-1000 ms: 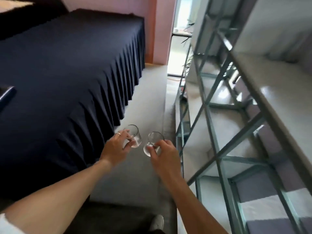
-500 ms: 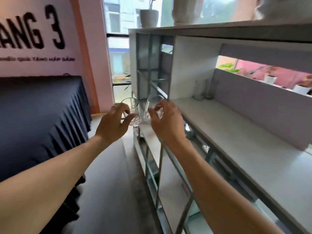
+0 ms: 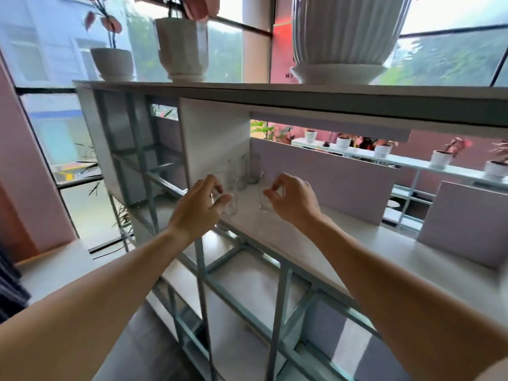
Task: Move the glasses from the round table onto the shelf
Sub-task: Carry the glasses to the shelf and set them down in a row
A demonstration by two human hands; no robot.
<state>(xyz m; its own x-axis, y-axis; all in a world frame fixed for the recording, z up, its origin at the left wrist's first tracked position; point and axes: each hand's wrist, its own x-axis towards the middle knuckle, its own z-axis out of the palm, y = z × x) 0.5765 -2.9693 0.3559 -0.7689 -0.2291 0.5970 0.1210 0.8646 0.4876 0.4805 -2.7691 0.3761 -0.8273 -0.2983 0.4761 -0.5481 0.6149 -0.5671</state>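
Note:
My left hand (image 3: 199,207) grips a clear drinking glass (image 3: 229,202) low over the white shelf board (image 3: 302,243). My right hand (image 3: 292,199) holds a second clear glass (image 3: 264,200) just to the right of the first, its base at or just above the board; I cannot tell if it touches. Both glasses are upright and partly hidden by my fingers. Several more clear glasses (image 3: 243,171) stand in the back left corner of the same shelf, behind my hands.
The shelf unit has a blue-green metal frame (image 3: 202,270) with lower boards. A white side panel (image 3: 214,138) and a lilac back panel (image 3: 324,177) close the compartment. White plant pots (image 3: 341,37) stand on the top board (image 3: 302,92).
The view rose from the floor and dark-draped table to the shelf. Both hands carried their glasses forward and into the shelf compartment, spreading slightly apart.

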